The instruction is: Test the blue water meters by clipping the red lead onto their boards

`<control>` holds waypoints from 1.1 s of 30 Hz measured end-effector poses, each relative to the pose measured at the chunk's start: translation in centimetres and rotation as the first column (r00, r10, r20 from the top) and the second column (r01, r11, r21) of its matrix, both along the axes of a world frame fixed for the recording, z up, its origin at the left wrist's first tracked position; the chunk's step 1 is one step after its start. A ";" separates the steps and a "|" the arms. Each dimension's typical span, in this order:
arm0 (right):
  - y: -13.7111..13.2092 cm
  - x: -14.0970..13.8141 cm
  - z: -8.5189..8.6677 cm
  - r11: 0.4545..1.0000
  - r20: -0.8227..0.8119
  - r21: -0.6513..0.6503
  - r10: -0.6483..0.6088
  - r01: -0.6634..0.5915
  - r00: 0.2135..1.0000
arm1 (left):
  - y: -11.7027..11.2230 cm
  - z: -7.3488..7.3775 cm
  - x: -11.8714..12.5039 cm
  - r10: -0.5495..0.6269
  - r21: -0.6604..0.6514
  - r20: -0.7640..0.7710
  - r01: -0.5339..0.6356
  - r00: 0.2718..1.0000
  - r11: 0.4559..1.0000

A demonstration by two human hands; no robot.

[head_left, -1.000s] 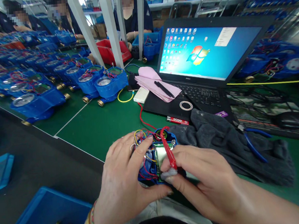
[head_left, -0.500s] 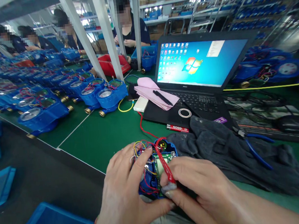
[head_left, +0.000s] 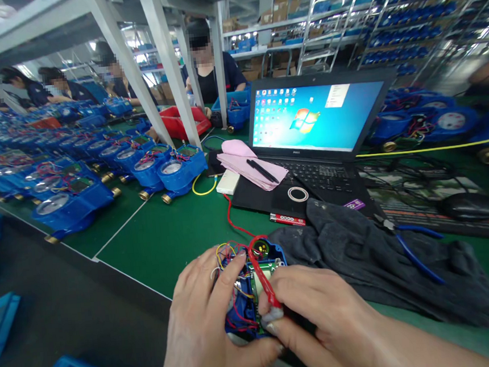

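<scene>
My left hand is wrapped around the left side of a blue meter housing, its thumb along the near edge. Thin red, yellow and white wires crowd the open top of the housing, beside a green circuit board with a pale display. Between thumb and fingers, my right hand pinches the grey end of a thick red cable low over the board. The cable loops back past a round part at the far end. My fingers hide where the grey end meets the board.
A black laptop stands behind the hands, with pink paper and pens on it. To the right lie a dark cloth, blue-handled pliers and a mouse. Rows of blue meters fill the left. People sit across the bench.
The view has tilted slightly, so the bench and hands appear a little lower. Both hands keep the same hold on the meter and the red cable's end.
</scene>
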State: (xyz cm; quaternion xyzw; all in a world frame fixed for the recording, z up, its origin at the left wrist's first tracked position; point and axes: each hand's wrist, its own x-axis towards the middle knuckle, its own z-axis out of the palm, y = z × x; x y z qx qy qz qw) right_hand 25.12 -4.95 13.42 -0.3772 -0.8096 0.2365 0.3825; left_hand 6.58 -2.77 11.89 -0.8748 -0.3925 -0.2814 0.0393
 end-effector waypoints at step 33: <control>0.0 0.4 -0.2 0.998 0.022 -0.035 0.059 -0.058 0.998 | -0.4 0.3 0.1 0.001 -0.079 0.021 0.001 1.000 0.997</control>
